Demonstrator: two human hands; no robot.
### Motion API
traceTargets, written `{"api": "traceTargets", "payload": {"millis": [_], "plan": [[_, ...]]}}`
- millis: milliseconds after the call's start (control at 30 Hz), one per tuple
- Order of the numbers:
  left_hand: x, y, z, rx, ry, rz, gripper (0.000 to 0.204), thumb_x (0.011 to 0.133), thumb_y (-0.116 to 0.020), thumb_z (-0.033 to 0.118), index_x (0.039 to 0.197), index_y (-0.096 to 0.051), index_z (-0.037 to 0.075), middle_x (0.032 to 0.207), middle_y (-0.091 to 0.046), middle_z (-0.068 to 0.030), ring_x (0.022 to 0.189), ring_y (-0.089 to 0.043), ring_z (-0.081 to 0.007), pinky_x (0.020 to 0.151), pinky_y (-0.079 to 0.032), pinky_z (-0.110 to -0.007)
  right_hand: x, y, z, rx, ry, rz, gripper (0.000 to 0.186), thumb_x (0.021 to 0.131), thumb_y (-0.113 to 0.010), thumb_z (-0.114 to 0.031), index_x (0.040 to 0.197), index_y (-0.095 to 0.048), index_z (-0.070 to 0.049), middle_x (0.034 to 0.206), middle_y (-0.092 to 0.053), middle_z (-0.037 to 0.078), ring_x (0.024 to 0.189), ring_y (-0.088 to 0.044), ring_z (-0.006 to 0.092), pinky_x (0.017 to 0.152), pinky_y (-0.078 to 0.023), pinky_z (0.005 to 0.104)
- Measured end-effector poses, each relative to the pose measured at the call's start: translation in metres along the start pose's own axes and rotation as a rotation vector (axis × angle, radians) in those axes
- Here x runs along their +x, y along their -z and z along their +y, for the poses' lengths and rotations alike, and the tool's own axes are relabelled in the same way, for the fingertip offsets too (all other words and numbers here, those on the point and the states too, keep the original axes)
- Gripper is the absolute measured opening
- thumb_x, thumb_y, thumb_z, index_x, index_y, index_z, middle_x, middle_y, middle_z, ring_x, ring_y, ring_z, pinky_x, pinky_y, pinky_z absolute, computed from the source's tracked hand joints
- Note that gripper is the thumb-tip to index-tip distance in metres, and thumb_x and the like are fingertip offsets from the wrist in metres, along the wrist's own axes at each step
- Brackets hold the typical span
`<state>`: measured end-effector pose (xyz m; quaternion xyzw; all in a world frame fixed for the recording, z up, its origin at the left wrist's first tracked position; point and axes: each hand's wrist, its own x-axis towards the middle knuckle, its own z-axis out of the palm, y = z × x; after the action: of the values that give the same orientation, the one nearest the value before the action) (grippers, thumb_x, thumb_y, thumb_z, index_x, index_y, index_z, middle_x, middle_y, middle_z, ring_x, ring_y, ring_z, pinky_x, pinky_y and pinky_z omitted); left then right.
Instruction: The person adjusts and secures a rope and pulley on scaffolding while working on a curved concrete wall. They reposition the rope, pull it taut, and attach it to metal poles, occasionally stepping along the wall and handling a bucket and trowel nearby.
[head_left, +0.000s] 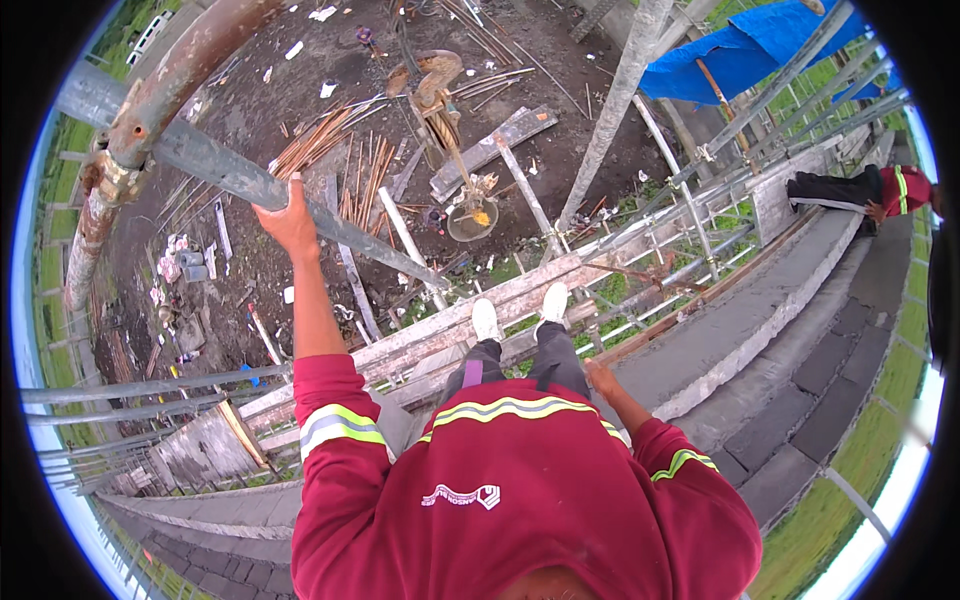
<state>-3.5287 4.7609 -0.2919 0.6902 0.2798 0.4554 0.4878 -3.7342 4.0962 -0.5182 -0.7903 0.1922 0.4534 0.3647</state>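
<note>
My left hand [289,222] is closed around a thick grey scaffold pipe [235,172] that slants across the left side, its thumb pointing up and its other fingers partly hidden. My right hand [602,379] is beside my right thigh, at the edge of the concrete ledge [690,360]; its fingers look loosely stretched, and nothing shows in them. Beyond my feet a round bucket [470,224] with something yellow in it hangs below a rusty hoist pulley [432,85] and a cable. My white shoes [486,320] rest on a wooden plank [420,335].
A rusty pipe [185,60] meets the grey one at a coupler [115,180]. Far below, the dirt ground holds scattered rods [320,140] and boards [495,150]. Scaffold poles and a blue tarp [745,55] stand right. Another person [890,190] bends over the ledge at far right.
</note>
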Motion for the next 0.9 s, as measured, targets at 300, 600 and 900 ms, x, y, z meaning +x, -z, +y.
{"api": "traceTargets", "payload": {"millis": [300, 600, 900], "plan": [[0.004, -0.003, 0.016, 0.088, 0.052, -0.024, 0.066, 0.086, -0.082, 0.023, 0.131, -0.049, -0.010, 0.104, -0.070, -0.0183, 0.084, -0.068, -0.0238, 0.073, -0.057, -0.039, -0.219, -0.231, 0.175, 0.698, -0.718, 0.224, 0.047, 0.102, -0.049, -0.044, 0.106, -0.069, -0.002, 0.108, -0.071, 0.024, 0.107, -0.066, 0.0400, 0.095, -0.050, 0.0469], [0.022, 0.005, 0.006, 0.251, 0.023, -0.071, 0.072, 0.081, -0.085, 0.042, 0.120, -0.058, -0.013, 0.096, -0.075, -0.0179, 0.085, -0.070, -0.0292, 0.080, -0.057, -0.043, -0.152, -0.247, 0.103, 0.259, -0.231, 0.219, 0.033, 0.100, -0.057, -0.034, 0.105, -0.070, -0.004, 0.110, -0.072, 0.021, 0.109, -0.066, 0.0431, 0.094, -0.051, 0.0488], [-0.151, -0.021, -0.023, 0.511, 0.720, 0.027, 0.089, 0.088, -0.066, 0.064, 0.144, -0.051, -0.003, 0.134, -0.060, -0.0261, 0.125, -0.058, -0.0395, 0.098, -0.052, -0.051, -0.113, -0.022, 0.117, 0.457, -0.543, 1.304, 0.115, 0.072, -0.086, -0.055, 0.160, -0.027, -0.010, 0.149, -0.044, 0.028, 0.140, -0.041, 0.0435, 0.111, -0.040, 0.0530]]}}
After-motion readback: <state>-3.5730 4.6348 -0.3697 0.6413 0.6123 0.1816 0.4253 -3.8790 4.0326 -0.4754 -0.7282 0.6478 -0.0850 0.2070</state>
